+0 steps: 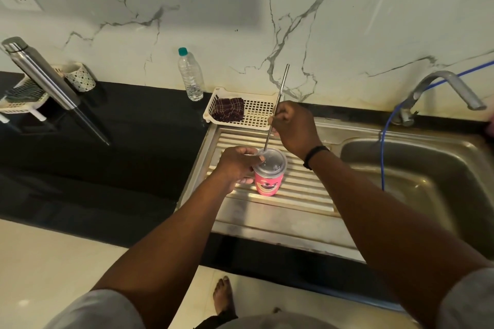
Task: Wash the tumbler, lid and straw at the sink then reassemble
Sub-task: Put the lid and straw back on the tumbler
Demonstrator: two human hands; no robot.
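Observation:
A pink tumbler (pixel 268 184) with a cartoon face stands upright on the ribbed steel drainboard (pixel 302 189). A clear lid (pixel 271 163) sits on top of it. My left hand (pixel 236 165) grips the tumbler's left side at the rim, thumb on the lid's edge. My right hand (pixel 292 125) pinches a long metal straw (pixel 282 88) near its middle. The straw leans up and to the right, and its lower tip meets the lid's top near the far edge.
The sink basin (pixel 417 168) lies to the right, with a tap (pixel 449 88) and a blue hose (pixel 382 157) hanging into it. Behind the drainboard is a cream basket (pixel 256 112) holding a dark checked cloth (pixel 228 109). A plastic water bottle (pixel 190 75) and a steel flask (pixel 45 77) stand on the black counter.

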